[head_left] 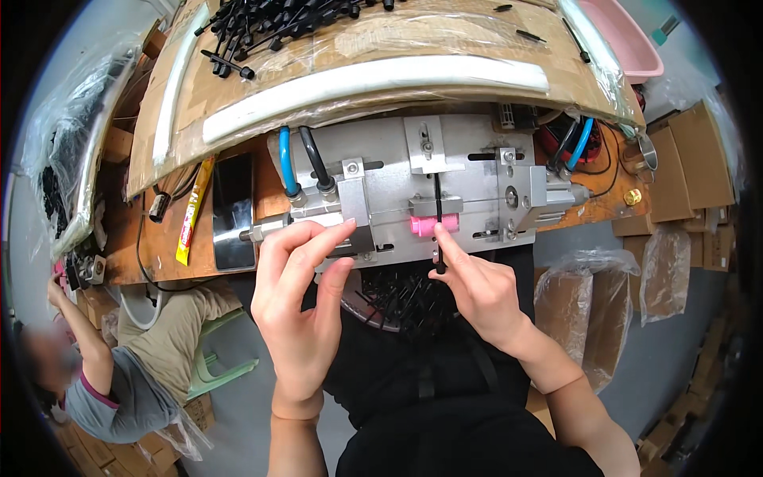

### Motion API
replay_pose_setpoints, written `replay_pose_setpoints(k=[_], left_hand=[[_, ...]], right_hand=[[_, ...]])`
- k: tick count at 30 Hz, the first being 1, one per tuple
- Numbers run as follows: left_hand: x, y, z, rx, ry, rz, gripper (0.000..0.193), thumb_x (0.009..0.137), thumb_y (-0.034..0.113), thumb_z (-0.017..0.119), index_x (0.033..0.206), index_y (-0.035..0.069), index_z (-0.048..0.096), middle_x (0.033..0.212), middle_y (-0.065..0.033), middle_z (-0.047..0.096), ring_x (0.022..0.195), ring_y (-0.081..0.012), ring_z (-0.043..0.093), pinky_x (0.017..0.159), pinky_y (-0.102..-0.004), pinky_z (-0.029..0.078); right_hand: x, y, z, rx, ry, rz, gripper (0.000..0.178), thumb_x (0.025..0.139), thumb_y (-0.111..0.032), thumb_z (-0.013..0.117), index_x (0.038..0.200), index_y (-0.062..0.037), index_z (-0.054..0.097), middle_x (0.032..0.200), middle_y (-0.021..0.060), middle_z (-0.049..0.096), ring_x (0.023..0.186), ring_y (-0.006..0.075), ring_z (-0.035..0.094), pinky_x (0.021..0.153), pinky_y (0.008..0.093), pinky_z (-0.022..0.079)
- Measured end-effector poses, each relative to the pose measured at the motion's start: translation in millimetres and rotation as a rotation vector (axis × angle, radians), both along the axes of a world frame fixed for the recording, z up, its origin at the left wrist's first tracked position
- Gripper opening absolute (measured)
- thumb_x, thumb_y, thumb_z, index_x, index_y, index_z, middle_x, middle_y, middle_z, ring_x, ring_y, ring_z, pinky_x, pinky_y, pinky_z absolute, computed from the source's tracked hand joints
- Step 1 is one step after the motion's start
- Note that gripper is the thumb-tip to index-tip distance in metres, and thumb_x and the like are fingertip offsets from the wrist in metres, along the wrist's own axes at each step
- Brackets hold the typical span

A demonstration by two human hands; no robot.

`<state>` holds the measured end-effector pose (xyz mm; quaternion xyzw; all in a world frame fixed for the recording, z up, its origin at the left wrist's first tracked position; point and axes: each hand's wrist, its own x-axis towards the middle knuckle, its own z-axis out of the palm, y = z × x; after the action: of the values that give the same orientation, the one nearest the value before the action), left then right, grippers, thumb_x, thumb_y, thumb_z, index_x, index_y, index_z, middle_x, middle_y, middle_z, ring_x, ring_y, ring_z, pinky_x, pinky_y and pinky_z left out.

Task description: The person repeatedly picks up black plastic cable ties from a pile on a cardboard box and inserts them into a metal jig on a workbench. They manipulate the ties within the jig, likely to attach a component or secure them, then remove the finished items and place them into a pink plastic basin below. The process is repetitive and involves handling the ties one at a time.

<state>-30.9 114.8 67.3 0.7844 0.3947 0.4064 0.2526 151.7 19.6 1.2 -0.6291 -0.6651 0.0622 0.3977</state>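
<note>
A thin black rod with a thicker black end (438, 193) lies lengthwise over a pink block (421, 227) on the metal fixture (397, 159). My right hand (482, 292) grips the rod near its thicker end, the index finger along it beside the pink block and the thumb lower down. At the far end, the rod meets a small bracket (423, 151). To the left, my left hand (300, 298) is raised in front of the fixture's left clamp, fingers and thumb apart with nothing between them. Below the fixture, a pile of black rods (413, 298) sits at my lap.
More black rods (262, 28) lie on the cardboard-covered shelf (318, 87) beyond. Blue air hoses (286, 159) rise from the fixture. A dark phone (234, 215) and yellow packet (193, 211) lie left. Another person (119, 389) sits at far left; boxes (588, 318) stand right.
</note>
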Motion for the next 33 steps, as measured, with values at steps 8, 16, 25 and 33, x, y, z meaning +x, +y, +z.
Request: replay_pose_setpoints(k=[8, 16, 25, 33], left_hand=[[-12, 9, 8, -0.009, 0.044, 0.005, 0.034, 0.077, -0.003, 0.073, 0.11, 0.007, 0.071, 0.097, -0.01, 0.06, 0.088, -0.0251, 0.06, 0.077, -0.0338, 0.05], [-9, 118, 63, 0.302, 0.133, 0.082, 0.018, 0.083, 0.003, 0.068, 0.101, 0.003, 0.068, 0.087, -0.008, 0.06, 0.068, -0.0152, 0.05, 0.067, -0.029, 0.044], [8, 174, 62, 0.25, 0.459, -0.041, 0.015, 0.08, 0.008, 0.071, 0.09, 0.0, 0.063, 0.067, -0.0091, 0.054, 0.065, -0.0198, 0.053, 0.063, -0.0335, 0.044], [18, 148, 105, -0.205, 0.255, -0.413, 0.013, 0.088, 0.004, 0.067, 0.1, -0.002, 0.065, 0.086, 0.0012, 0.061, 0.083, -0.0066, 0.055, 0.077, -0.0218, 0.045]], right_hand=[[3, -4, 38, -0.156, -0.085, 0.038, 0.063, 0.078, -0.005, 0.074, 0.137, -0.0033, 0.052, 0.076, 0.007, 0.06, 0.062, 0.0208, 0.061, 0.053, 0.0336, 0.047], [36, 176, 132, 0.364, -0.59, 0.083, 0.017, 0.077, -0.002, 0.06, 0.094, -0.0035, 0.061, 0.094, 0.0128, 0.062, 0.082, 0.0302, 0.066, 0.064, 0.0417, 0.053], [62, 239, 137, 0.313, -0.934, 0.3, 0.011, 0.079, -0.004, 0.061, 0.089, -0.0049, 0.064, 0.091, 0.0088, 0.06, 0.092, 0.0259, 0.065, 0.072, 0.038, 0.056], [131, 180, 143, 0.311, -0.95, 0.354, 0.015, 0.072, -0.007, 0.07, 0.087, -0.0093, 0.066, 0.098, 0.0032, 0.058, 0.102, 0.021, 0.056, 0.085, 0.0366, 0.045]])
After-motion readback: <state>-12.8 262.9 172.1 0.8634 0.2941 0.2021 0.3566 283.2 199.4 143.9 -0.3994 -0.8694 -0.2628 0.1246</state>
